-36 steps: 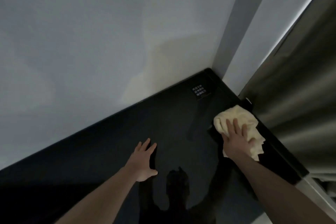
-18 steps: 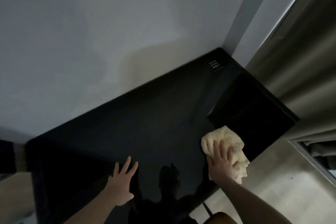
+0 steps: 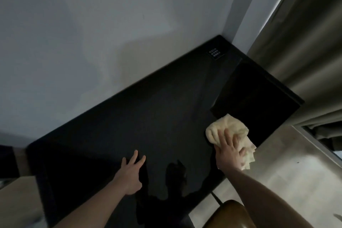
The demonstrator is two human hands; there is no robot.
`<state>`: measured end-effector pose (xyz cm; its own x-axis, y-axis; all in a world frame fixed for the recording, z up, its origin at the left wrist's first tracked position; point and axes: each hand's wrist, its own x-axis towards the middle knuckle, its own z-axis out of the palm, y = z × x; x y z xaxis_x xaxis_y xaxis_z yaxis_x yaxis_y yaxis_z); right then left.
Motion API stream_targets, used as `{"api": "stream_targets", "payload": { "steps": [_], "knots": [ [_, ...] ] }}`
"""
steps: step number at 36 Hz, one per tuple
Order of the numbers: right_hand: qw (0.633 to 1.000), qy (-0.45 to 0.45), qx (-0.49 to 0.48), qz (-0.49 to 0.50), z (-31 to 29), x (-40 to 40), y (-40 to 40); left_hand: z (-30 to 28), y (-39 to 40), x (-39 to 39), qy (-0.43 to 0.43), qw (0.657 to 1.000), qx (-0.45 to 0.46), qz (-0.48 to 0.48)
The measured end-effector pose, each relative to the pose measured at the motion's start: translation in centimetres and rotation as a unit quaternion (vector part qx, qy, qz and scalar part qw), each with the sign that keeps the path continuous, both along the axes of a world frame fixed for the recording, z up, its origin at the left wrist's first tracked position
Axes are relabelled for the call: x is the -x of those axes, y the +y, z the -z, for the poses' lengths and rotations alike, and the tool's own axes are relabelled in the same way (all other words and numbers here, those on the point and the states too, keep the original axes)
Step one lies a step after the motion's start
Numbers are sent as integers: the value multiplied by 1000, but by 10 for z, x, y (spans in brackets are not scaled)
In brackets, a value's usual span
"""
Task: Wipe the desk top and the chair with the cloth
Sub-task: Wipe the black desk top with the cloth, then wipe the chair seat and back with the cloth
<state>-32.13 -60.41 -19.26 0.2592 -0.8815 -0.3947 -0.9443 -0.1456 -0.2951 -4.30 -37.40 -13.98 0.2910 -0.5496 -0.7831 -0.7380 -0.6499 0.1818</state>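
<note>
Fingers (image 3: 227, 137) of right hand (image 3: 228, 153) spread flat, pressing cloth (image 3: 236, 127) at 4 o'clock on desk top (image 3: 148, 116); left hand (image 3: 130, 174) splayed flat, 6 o'clock.

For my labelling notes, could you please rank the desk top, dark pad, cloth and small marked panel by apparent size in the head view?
1. desk top
2. dark pad
3. cloth
4. small marked panel, farthest from the camera, so its true size is unsure
</note>
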Motion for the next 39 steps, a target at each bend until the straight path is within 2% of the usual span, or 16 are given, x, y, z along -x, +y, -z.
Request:
{"api": "stream_targets", "payload": {
  "steps": [7,17,21,25,30,39],
  "knots": [
    [998,-49,-9,-27,-8,10,93,-14,50,44,36,999,-14,25],
    [974,-226,-16,-8,-17,42,306,-15,232,103,16,995,-19,95],
    [971,-228,-55,42,-27,64,378,-13,292,126,-22,992,-18,122],
    [944,-287,-86,135,-43,102,439,-11,328,154,-59,986,-6,154],
    [934,-274,-121,197,-38,162,474,0,347,197,-47,986,12,159],
    [940,-213,-57,261,-18,281,458,42,348,275,-11,996,5,88]
  ]
}}
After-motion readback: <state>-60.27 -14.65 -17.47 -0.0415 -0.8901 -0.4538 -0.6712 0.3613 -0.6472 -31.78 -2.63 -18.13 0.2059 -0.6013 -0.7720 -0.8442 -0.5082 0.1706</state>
